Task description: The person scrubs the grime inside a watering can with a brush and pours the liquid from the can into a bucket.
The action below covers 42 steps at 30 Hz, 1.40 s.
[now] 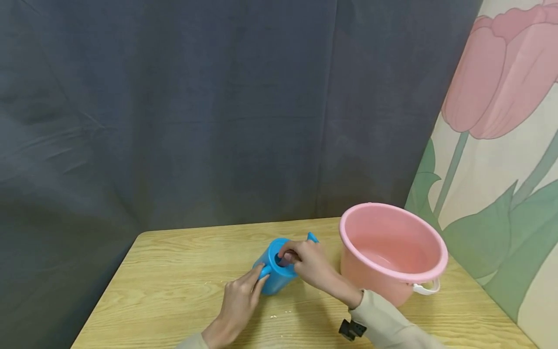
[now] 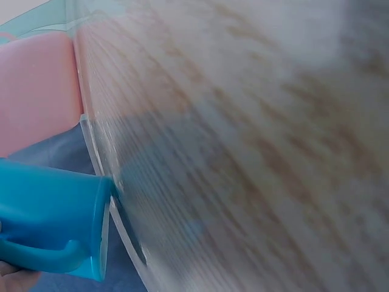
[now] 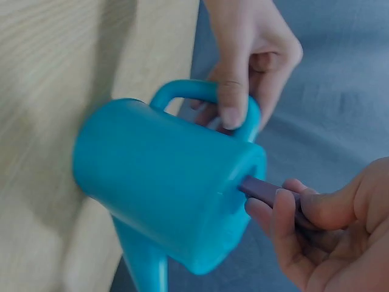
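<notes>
A blue watering can (image 1: 273, 285) stands at the middle of the wooden table, its spout (image 3: 141, 255) pointing away from the left hand. My left hand (image 1: 237, 301) grips the can's handle (image 3: 185, 89), thumb over it in the right wrist view. In my right hand (image 1: 313, 266) is a dark purple, flat-sided stick (image 3: 270, 193), pinched between thumb and fingers. The stick's far end goes into the round opening in the can's top and is hidden inside, so I cannot tell what tool it belongs to.
A pink bucket (image 1: 365, 275) with a white handle (image 1: 427, 289) stands on the right of the table (image 1: 183, 271), close to the right forearm. Small water drops (image 1: 273, 316) lie in front of the can. A dark curtain (image 1: 226, 116) hangs behind.
</notes>
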Each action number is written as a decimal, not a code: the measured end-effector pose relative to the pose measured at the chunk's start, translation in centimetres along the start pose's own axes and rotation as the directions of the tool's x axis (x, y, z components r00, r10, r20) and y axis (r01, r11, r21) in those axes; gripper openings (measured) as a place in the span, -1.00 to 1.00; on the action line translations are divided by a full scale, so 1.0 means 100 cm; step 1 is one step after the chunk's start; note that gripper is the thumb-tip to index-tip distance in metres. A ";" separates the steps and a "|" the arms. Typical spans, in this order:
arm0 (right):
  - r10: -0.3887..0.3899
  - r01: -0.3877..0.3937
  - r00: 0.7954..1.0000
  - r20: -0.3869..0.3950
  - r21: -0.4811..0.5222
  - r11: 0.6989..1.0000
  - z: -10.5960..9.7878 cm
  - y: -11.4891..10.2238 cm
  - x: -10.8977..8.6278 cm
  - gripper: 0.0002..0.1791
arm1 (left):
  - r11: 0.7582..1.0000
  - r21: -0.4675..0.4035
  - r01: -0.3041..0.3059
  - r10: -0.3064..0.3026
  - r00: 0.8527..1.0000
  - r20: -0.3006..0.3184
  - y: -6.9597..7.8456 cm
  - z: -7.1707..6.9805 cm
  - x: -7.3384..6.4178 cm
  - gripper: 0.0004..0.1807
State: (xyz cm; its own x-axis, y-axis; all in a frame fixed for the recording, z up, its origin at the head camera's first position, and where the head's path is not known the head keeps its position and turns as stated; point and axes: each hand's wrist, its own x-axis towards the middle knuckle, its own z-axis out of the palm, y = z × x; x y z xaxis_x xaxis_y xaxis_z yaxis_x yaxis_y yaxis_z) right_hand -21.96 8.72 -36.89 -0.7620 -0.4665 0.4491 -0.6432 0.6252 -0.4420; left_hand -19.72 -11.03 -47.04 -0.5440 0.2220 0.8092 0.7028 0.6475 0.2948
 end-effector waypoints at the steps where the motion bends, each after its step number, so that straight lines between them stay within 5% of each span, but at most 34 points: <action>1: 0.000 0.000 1.000 0.000 0.009 1.000 0.001 0.000 0.000 -0.82 | 1.000 0.000 0.000 0.000 1.000 0.002 0.000 0.000 0.000 -0.65; 14: 0.077 -0.089 0.995 0.065 0.214 0.973 -0.033 -0.001 0.004 -0.81 | 1.000 -0.001 -0.011 0.011 1.000 -0.005 0.000 -0.002 -0.002 -0.64; 29: 0.057 -0.063 0.997 0.058 0.114 0.992 -0.004 -0.003 -0.007 -0.84 | 1.000 -0.004 -0.026 0.026 1.000 0.001 0.000 -0.003 -0.003 -0.63; 36: 0.050 -0.053 0.999 0.021 0.155 0.987 -0.020 -0.009 -0.006 -0.83 | 1.000 -0.008 0.008 -0.008 1.000 -0.005 -0.001 -0.004 -0.004 -0.62; 42: 0.025 -0.022 0.999 -0.034 0.073 0.997 -0.014 -0.009 -0.005 -0.82 | 1.000 0.000 0.014 -0.014 1.000 -0.008 -0.001 -0.005 -0.002 -0.64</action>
State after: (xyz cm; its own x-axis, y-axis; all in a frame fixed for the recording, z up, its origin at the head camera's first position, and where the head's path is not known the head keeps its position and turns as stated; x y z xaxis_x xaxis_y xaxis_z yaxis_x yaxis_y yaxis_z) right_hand -20.90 9.23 -35.61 -0.7747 -0.4297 0.4639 -0.6300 0.5880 -0.5074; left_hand -19.47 -11.50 -46.97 -0.5504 0.2073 0.8088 0.6948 0.6508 0.3060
